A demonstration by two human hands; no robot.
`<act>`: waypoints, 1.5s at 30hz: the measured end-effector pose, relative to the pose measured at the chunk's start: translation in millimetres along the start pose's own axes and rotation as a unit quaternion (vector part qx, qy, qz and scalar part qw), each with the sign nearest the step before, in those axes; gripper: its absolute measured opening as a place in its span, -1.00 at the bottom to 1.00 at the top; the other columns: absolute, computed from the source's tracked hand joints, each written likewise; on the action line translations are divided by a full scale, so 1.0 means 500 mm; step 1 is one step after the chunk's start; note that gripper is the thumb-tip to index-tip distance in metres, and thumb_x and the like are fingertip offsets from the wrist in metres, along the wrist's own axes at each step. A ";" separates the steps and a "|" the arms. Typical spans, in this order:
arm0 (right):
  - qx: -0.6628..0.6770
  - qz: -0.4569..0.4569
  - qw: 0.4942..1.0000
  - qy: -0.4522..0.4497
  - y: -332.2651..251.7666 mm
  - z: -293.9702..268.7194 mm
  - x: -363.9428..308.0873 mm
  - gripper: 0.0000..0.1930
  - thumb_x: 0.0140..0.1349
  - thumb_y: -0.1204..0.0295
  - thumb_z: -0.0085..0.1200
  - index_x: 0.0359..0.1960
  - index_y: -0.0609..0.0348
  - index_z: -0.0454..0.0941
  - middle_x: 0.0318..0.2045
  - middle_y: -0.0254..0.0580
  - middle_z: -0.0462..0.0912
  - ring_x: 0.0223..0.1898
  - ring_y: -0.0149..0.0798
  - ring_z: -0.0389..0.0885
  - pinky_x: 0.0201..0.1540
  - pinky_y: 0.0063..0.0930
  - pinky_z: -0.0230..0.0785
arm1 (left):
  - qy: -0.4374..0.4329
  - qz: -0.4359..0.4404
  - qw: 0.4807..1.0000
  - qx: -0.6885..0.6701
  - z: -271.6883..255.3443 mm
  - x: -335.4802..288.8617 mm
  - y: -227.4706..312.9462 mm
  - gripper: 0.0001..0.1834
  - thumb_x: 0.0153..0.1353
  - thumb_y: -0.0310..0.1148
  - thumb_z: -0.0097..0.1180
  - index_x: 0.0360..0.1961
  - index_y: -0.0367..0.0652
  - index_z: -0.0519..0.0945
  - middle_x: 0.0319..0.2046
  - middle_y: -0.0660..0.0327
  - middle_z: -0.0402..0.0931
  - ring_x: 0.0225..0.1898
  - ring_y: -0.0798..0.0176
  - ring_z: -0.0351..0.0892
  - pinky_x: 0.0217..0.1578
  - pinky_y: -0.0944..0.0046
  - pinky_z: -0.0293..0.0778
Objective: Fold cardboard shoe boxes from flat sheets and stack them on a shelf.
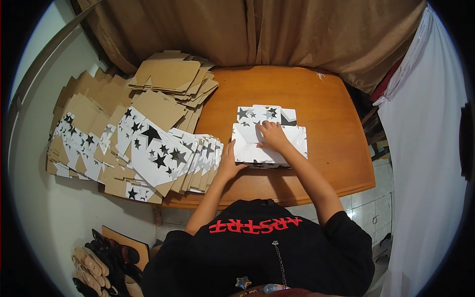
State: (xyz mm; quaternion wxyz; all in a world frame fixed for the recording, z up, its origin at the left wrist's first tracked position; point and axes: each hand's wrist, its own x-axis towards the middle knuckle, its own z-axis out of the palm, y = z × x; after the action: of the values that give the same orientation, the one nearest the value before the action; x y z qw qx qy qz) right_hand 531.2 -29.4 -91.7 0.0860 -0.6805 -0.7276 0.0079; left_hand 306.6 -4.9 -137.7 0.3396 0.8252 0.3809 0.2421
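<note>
In front of me on the table stands a white cardboard box point(294, 141) with black and grey stars on its outside. Its top is open and its plain white inside shows. Beyond its far wall a star-printed lid flap point(253, 116) sticks out. My left hand point(229, 162) grips the near left corner, fingers along the left wall and thumb by the near side. Over the far wall reaches my right hand point(272, 135), its fingers bent across the edge and its thumb on the inner side; part of its grip is hidden.
Flat unfolded star-printed cardboard blanks point(158, 148) lie in overlapping piles on the left. Behind them is a stack of brown cardboard sheets point(166, 74). The wooden table point(331, 138) ends near my body. Brown curtains point(307, 34) hang behind, a white curtain point(425, 123) at right. Shoes point(91, 267) stand lower left.
</note>
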 end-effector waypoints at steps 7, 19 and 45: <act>-0.092 -0.082 0.992 0.028 0.013 0.020 0.016 -0.33 0.00 0.07 0.15 0.10 0.19 0.27 -0.13 0.05 0.45 -0.16 0.05 0.50 0.02 -0.02 0.26 | 0.031 0.009 0.999 -0.023 -0.003 -0.007 0.005 0.05 -0.30 -0.44 0.42 0.23 -0.27 0.04 0.18 -0.12 0.11 0.21 -0.15 0.11 0.20 0.08 0.11; -0.004 -0.054 0.996 -0.072 -0.071 -0.009 0.037 0.20 -0.52 -0.33 0.23 0.25 0.00 0.12 0.13 0.31 0.16 0.19 0.29 0.11 0.07 0.39 -0.04 | 0.054 -0.035 0.996 -0.054 0.004 -0.023 -0.001 0.03 -0.26 -0.41 0.40 0.24 -0.25 0.02 0.13 -0.15 0.19 0.16 -0.16 0.20 0.13 0.08 0.19; 0.416 -0.060 0.824 0.380 -0.006 -0.138 -0.027 0.37 -0.57 -0.11 0.46 0.24 0.05 -0.28 0.14 0.12 0.05 0.19 0.06 0.11 0.25 -0.08 -0.07 | 0.075 -0.239 0.908 -0.337 -0.016 0.080 -0.093 -0.33 0.19 0.09 -0.08 0.20 0.01 0.04 0.12 0.00 0.19 0.12 0.00 0.25 0.04 -0.03 0.21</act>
State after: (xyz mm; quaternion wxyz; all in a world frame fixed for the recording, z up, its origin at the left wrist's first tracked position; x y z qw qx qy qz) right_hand 538.5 -50.2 -24.8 0.6306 -0.4843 -0.6047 0.0454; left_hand 303.5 52.2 -161.3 0.6156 0.5252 0.4864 0.3294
